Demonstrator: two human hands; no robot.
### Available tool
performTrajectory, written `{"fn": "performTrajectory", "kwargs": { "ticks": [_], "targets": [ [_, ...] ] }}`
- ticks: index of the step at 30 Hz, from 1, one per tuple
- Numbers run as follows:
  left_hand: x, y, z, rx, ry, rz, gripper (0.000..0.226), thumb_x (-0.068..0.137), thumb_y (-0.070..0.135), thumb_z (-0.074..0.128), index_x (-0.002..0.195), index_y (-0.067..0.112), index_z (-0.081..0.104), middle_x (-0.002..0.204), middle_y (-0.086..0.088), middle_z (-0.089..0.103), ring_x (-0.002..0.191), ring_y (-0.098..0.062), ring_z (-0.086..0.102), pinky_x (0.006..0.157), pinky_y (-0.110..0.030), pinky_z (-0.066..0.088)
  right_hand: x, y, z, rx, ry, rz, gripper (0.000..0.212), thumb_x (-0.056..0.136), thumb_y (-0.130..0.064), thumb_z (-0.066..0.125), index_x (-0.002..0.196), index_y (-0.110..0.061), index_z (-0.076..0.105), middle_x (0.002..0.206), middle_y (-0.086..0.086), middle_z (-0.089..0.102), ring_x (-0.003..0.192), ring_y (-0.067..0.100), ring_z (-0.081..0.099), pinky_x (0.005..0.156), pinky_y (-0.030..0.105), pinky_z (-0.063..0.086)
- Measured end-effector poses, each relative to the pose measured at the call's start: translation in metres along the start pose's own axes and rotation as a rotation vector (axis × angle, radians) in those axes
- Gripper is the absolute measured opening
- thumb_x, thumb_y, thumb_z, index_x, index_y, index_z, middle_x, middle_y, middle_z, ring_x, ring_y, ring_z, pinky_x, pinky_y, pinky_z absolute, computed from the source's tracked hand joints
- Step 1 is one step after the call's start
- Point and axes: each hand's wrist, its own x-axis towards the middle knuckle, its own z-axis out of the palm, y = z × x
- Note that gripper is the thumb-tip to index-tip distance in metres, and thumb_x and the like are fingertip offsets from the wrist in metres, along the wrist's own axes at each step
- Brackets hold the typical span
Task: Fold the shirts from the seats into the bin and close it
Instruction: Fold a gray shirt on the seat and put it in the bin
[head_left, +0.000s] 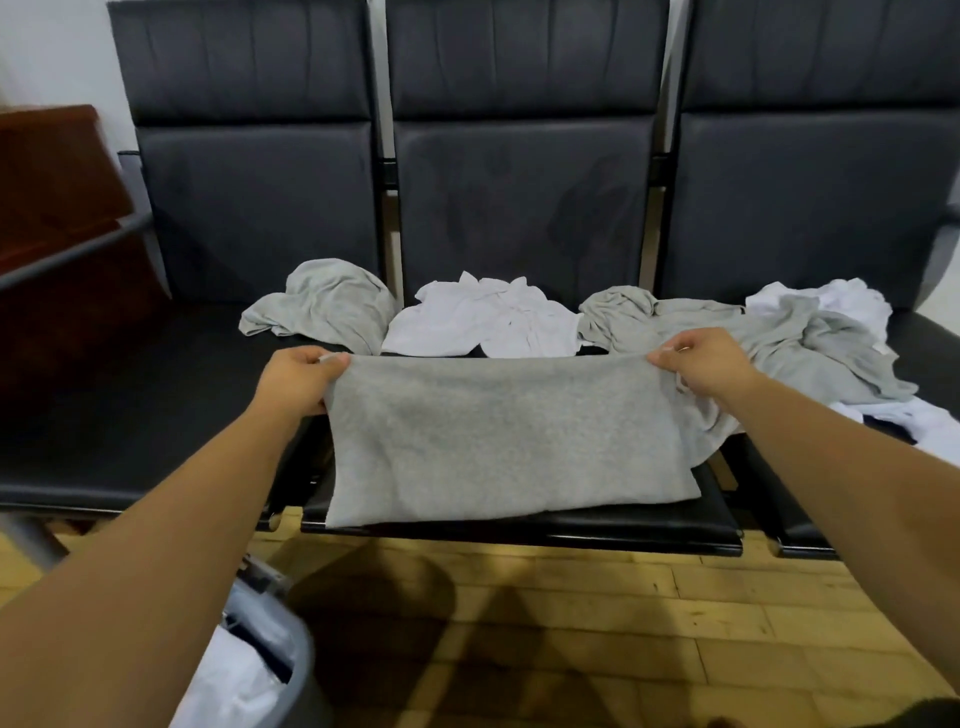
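A grey shirt (498, 441) lies folded into a wide rectangle on the middle seat (519, 535) of a black bench. My left hand (298, 379) pinches its far left corner and my right hand (701, 364) pinches its far right corner. Behind it lie a crumpled grey shirt (322, 306), a crumpled white shirt (483, 322), and to the right a heap of grey shirts (769, 338) and white shirts (831, 301). The grey bin (291, 654) stands open at the lower left, partly hidden by my left arm, with white fabric inside.
A brown wooden cabinet (57, 208) stands left of the bench. A metal armrest (78, 249) sticks out at the bench's left end. The floor (571, 623) in front is yellow wood planks.
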Motion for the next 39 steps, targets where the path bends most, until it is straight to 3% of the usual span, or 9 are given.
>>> {"fn": "performTrajectory", "kwargs": {
  "ticks": [6, 10, 16, 20, 25, 28, 31, 35, 39],
  "targets": [
    [0.045, -0.032, 0.027, 0.150, 0.088, -0.059, 0.019, 0.087, 0.030, 0.074, 0.087, 0.010, 0.076, 0.095, -0.013, 0.072, 0.098, -0.034, 0.068, 0.090, -0.046, 0.058, 0.034, 0.011, 0.037, -0.094, 0.038, 0.078, 0.013, 0.087, -0.017, 0.075, 0.086, -0.005, 0.069, 0.061, 0.009, 0.061, 0.049, 0.022, 0.055, 0.057, 0.037, 0.055],
    [0.056, -0.048, 0.044, 0.287, 0.141, -0.058, 0.021, 0.090, 0.031, 0.071, 0.098, 0.011, 0.073, 0.098, -0.010, 0.067, 0.097, -0.028, 0.061, 0.087, -0.037, 0.050, 0.050, 0.033, 0.061, -0.132, 0.077, 0.117, 0.012, 0.091, -0.019, 0.071, 0.083, -0.010, 0.067, 0.062, 0.009, 0.064, 0.041, 0.016, 0.057, 0.044, 0.025, 0.045],
    [0.059, -0.058, 0.049, 0.410, 0.106, -0.067, 0.016, 0.093, 0.026, 0.068, 0.088, 0.011, 0.068, 0.082, -0.006, 0.059, 0.086, -0.022, 0.054, 0.075, -0.030, 0.041, 0.055, 0.043, 0.078, -0.339, 0.102, 0.026, 0.022, 0.095, -0.027, 0.064, 0.074, -0.021, 0.060, 0.070, 0.009, 0.067, 0.077, 0.032, 0.069, 0.079, 0.044, 0.059],
    [0.058, -0.051, 0.047, 0.435, 0.011, -0.156, 0.024, 0.088, 0.026, 0.072, 0.080, 0.008, 0.058, 0.079, -0.007, 0.053, 0.070, -0.020, 0.050, 0.066, -0.033, 0.042, 0.049, 0.033, 0.080, -0.491, 0.104, -0.039, 0.011, 0.094, -0.018, 0.054, 0.099, -0.009, 0.059, 0.096, 0.015, 0.064, 0.086, 0.035, 0.064, 0.080, 0.045, 0.056],
    [0.040, -0.035, 0.039, 0.259, -0.141, -0.314, 0.025, 0.086, 0.013, 0.078, 0.084, 0.004, 0.054, 0.091, -0.012, 0.061, 0.083, -0.027, 0.061, 0.081, -0.040, 0.052, 0.022, -0.004, 0.093, -0.561, -0.031, -0.245, 0.028, 0.094, -0.016, 0.055, 0.117, -0.001, 0.057, 0.120, 0.019, 0.045, 0.095, 0.034, 0.058, 0.086, 0.039, 0.051],
    [0.028, -0.033, 0.031, 0.335, -0.235, -0.382, 0.031, 0.079, 0.018, 0.085, 0.096, 0.004, 0.064, 0.101, -0.013, 0.068, 0.095, -0.030, 0.067, 0.091, -0.043, 0.056, -0.005, -0.018, 0.110, -0.576, -0.187, -0.318, 0.035, 0.096, -0.029, 0.055, 0.121, -0.005, 0.057, 0.126, 0.016, 0.045, 0.095, 0.028, 0.057, 0.084, 0.034, 0.048],
    [0.015, -0.031, 0.030, 0.444, -0.328, -0.351, 0.024, 0.085, 0.017, 0.080, 0.101, 0.004, 0.065, 0.097, -0.011, 0.066, 0.088, -0.027, 0.064, 0.076, -0.038, 0.056, -0.035, -0.007, 0.127, -0.607, -0.320, -0.290, 0.051, 0.099, -0.043, 0.048, 0.137, -0.009, 0.048, 0.139, 0.014, 0.044, 0.108, 0.028, 0.058, 0.094, 0.036, 0.046],
    [0.004, -0.026, 0.024, 0.370, -0.256, -0.283, 0.028, 0.099, 0.015, 0.059, 0.123, 0.001, 0.059, 0.118, -0.020, 0.063, 0.110, -0.038, 0.063, 0.097, -0.053, 0.053, -0.071, 0.022, 0.144, -0.806, -0.365, -0.366, 0.060, 0.103, -0.052, 0.033, 0.153, -0.019, 0.030, 0.160, 0.019, 0.023, 0.149, 0.032, 0.019, 0.122, 0.046, 0.015],
    [-0.005, -0.021, 0.006, 0.393, -0.218, -0.248, 0.049, 0.100, 0.033, 0.057, 0.143, 0.010, 0.049, 0.139, -0.016, 0.054, 0.120, -0.036, 0.058, 0.099, -0.054, 0.051, -0.081, 0.018, 0.154, -0.797, -0.413, -0.386, 0.058, 0.103, -0.054, 0.026, 0.156, -0.030, 0.024, 0.166, 0.012, 0.005, 0.154, 0.027, 0.002, 0.123, 0.049, 0.003]
  ]
}}
